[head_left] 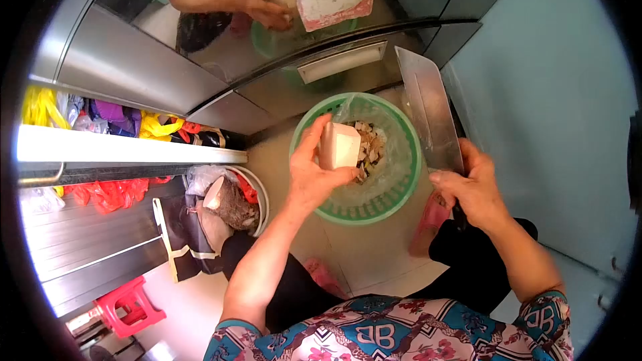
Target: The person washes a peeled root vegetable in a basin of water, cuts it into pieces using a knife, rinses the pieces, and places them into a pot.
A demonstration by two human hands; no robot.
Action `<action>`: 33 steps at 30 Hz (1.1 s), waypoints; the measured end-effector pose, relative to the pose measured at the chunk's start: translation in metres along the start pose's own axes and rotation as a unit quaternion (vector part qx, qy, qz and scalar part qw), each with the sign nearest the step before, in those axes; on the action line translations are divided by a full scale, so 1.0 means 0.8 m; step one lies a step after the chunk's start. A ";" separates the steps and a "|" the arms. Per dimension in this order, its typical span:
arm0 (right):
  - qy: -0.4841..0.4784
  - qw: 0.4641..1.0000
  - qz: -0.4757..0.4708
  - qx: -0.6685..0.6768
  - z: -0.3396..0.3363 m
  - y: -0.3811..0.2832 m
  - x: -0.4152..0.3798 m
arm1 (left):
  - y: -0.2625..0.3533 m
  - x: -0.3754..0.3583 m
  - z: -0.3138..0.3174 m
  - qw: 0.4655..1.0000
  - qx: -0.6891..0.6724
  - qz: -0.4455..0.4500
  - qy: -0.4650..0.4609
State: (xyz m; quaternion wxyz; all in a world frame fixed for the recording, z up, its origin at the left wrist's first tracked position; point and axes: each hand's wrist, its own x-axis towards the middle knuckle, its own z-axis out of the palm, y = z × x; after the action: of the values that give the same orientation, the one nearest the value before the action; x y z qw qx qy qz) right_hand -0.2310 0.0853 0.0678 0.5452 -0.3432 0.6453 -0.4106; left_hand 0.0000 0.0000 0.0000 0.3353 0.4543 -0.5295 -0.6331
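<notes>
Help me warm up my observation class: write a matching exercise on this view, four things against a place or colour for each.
Things:
1. Cleaver
2. Pale block
3. Basket
4. Stool

Places or colours:
A. Green, round-rimmed
B. Held in the left hand
C. Red, at the picture's lower left
D. Held in the right hand

Right pairs: 1-D, 2-B, 3-A, 4-C

Single head-worn view, looking steeply down past the forearms.

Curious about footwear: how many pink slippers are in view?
2: the left slipper low in the middle, and the right slipper at the lower right of the green basket. Both partly hidden.
</notes>
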 end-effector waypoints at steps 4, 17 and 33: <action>-0.022 0.991 0.119 0.053 -0.026 0.013 0.025 | 0.028 0.014 0.022 0.933 0.305 0.181 0.066; 0.069 0.987 0.009 -0.148 0.020 0.102 -0.046 | 0.194 -0.123 0.032 0.885 -0.391 -0.248 0.047; 0.531 0.842 -0.101 -0.005 -0.223 -0.436 -0.508 | 0.550 -0.169 0.131 0.836 -0.370 -0.166 -0.370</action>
State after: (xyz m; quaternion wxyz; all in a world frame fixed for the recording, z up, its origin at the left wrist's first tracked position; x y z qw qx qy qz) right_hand -0.3396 0.3263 0.5668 0.0732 -0.1390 0.7995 -0.5797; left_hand -0.0732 0.0661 0.4611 0.1475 0.1091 -0.2569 -0.9489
